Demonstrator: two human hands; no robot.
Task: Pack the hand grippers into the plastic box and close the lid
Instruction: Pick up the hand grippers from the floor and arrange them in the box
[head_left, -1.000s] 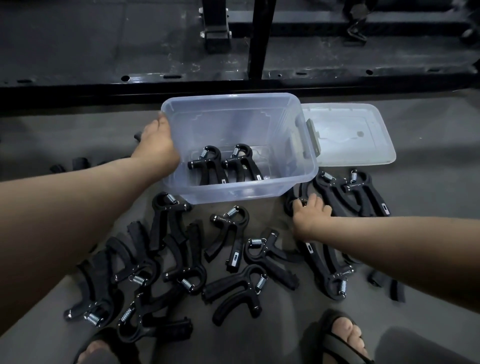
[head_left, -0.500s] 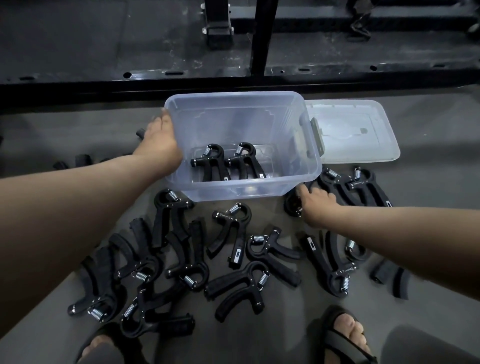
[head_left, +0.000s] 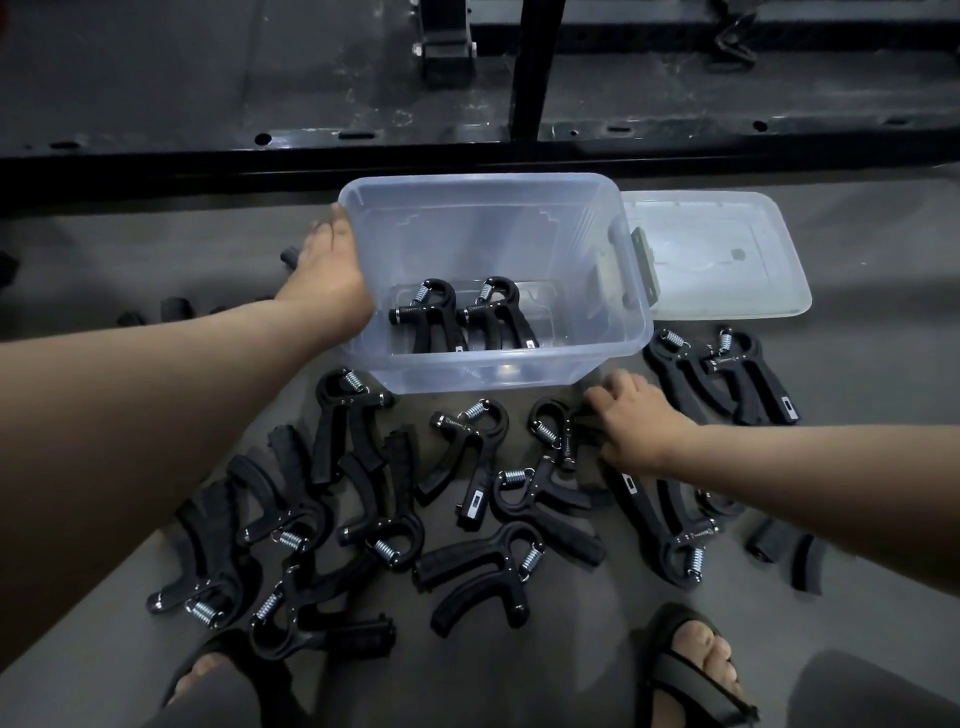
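A clear plastic box stands open on the grey floor, with two black hand grippers lying side by side in it. Its clear lid lies flat on the floor to the right of it. My left hand rests flat against the box's left wall, thumb up by the rim. Just off the box's front right corner, my right hand grips the handles of a black hand gripper lying on the floor. Several more hand grippers are scattered in front of the box.
Two hand grippers lie under the lid's front edge, and others lie beneath my right forearm. A black metal frame rail with an upright post runs behind the box. My sandalled feet are at the bottom edge.
My right hand has closed on a hand gripper by the box's front right corner and dragged it left, out into the open. My left hand stays on the box.
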